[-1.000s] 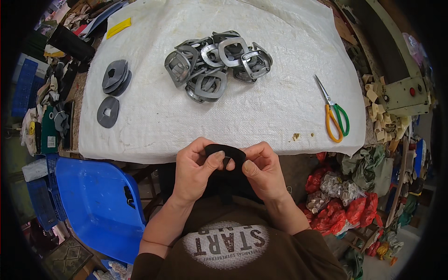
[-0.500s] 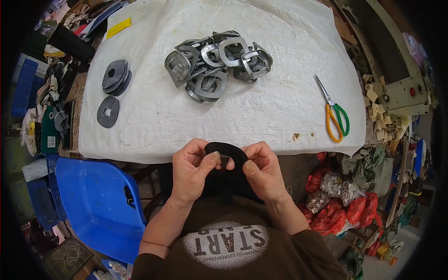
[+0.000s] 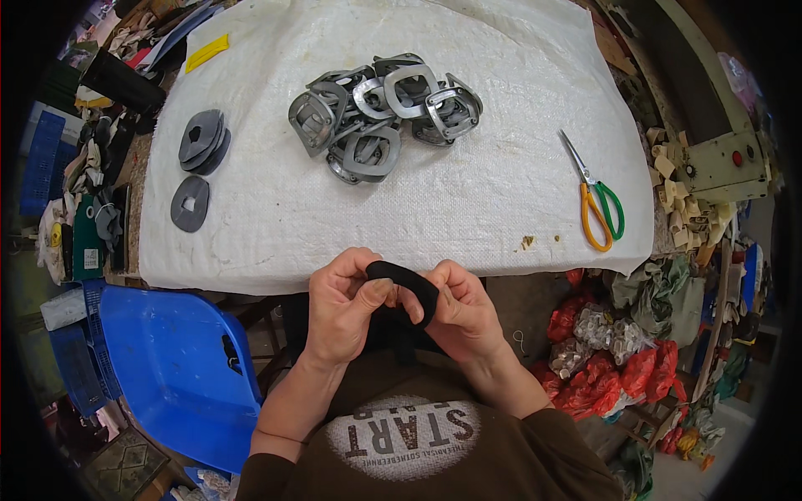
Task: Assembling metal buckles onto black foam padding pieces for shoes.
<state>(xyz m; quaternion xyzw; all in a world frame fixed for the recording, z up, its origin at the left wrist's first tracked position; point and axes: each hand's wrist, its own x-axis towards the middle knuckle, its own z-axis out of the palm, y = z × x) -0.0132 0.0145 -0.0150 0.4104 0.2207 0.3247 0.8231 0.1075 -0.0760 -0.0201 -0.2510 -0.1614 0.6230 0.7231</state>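
My left hand (image 3: 344, 305) and my right hand (image 3: 462, 311) are closed on a curved black band (image 3: 423, 294), soft-looking and perhaps ring-shaped, just off the table's near edge. Thumb and fingers of each hand pinch one side of it. Part of the band is hidden behind my fingers. Beyond my hands, a heap of metal frames (image 3: 373, 172), rounded squares with open centres, rests on the white sheet (image 3: 276, 225). To the left lie a small stack of thin grey pieces (image 3: 205, 152) with centre holes and another grey piece (image 3: 191, 220) nearer me.
Scissors (image 3: 596, 219) with one orange and one green handle lie at the right. A yellow packet (image 3: 207, 53) is at the far left. Below the table's left side stands a blue plastic tub (image 3: 167, 367); red plastic bags (image 3: 597, 380) crowd the right. A machine (image 3: 727, 167) borders the table.
My right fingers have shifted their grip along the black band, which now curves down more on the right side. The whole view has moved slightly.
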